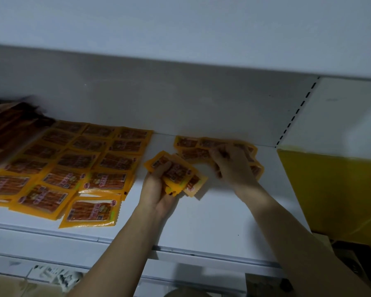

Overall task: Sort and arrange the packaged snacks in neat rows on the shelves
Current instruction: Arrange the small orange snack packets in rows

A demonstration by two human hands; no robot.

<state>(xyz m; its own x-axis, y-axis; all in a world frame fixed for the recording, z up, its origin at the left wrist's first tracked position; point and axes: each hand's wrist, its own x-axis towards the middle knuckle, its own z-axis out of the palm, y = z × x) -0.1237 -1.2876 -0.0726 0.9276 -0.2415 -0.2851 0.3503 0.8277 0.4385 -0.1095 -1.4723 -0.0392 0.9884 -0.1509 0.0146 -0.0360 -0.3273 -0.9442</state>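
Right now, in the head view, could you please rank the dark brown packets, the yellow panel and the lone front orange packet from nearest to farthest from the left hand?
1. Lone front orange packet, just left of the left hand.
2. Yellow panel, far right.
3. Dark brown packets, far left, rear.

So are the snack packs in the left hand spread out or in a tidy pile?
Spread out. The packs fan out from the left hand, their corners pointing different ways above the shelf.

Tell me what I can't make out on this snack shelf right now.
Head view only:
- Dark packets at far left: motion-blurred, cut off by the frame edge.
- Packets under the right hand: covered by its fingers.
- Print on the orange packets: too small and dim.
- Stack in the left hand: count hidden by overlap.
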